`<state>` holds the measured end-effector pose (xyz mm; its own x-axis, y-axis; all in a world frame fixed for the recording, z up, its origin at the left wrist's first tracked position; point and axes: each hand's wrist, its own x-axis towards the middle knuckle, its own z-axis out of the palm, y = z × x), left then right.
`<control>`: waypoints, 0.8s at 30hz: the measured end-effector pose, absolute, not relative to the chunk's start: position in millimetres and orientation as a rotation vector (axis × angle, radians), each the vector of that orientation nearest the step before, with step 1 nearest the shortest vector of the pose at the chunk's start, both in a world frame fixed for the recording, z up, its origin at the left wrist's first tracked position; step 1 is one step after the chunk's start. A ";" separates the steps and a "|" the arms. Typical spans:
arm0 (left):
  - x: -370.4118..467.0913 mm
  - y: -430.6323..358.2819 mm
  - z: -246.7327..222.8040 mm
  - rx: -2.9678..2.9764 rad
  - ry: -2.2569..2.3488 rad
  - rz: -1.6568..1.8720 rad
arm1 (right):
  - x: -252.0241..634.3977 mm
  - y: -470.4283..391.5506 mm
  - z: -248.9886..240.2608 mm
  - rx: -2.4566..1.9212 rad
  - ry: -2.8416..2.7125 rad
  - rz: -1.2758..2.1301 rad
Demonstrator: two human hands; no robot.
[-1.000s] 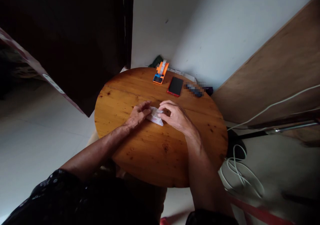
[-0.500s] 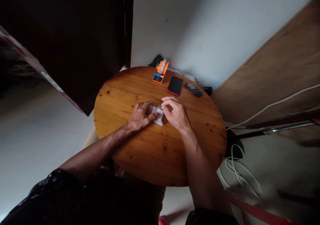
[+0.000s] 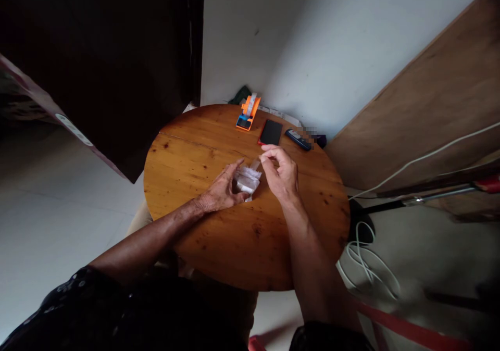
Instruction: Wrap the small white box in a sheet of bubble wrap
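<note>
A small white wrapped packet [image 3: 247, 180] lies on the round wooden table [image 3: 219, 236]. My left hand [image 3: 225, 187] is curved around its left side, thumb at the near edge and fingers at the far edge. Just right of the packet, my right hand [image 3: 280, 171] pinches the end of a short clear strip of tape [image 3: 255, 163] between thumb and forefinger. The strip runs from the packet's far edge up to those fingertips. What is under the packet is hidden.
An orange and blue tape dispenser [image 3: 248, 112] stands at the table's far side. Right of it lie a red-edged dark tablet [image 3: 271, 132] and a dark oblong device [image 3: 298, 139], partly blurred out. A white cable [image 3: 367, 257] loops on the floor at right.
My left hand has gone from lying over the packet to gripping its edges, showing more of it. My right hand has moved slightly right, and the clear strip now shows between it and the packet.
</note>
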<state>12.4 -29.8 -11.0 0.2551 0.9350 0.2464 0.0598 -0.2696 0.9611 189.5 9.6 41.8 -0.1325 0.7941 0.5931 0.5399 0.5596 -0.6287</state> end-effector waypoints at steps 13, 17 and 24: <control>16.4 -26.6 -28.2 1.639 0.763 1.145 | 203.0 33.4 22.9 -1.087 -1.334 0.789; 17.8 -28.8 -28.5 1.580 0.758 1.151 | 204.5 35.1 22.1 -1.131 -1.310 0.865; 15.3 -26.6 -35.5 1.531 0.826 1.095 | 230.7 32.1 36.2 -1.474 -1.365 1.177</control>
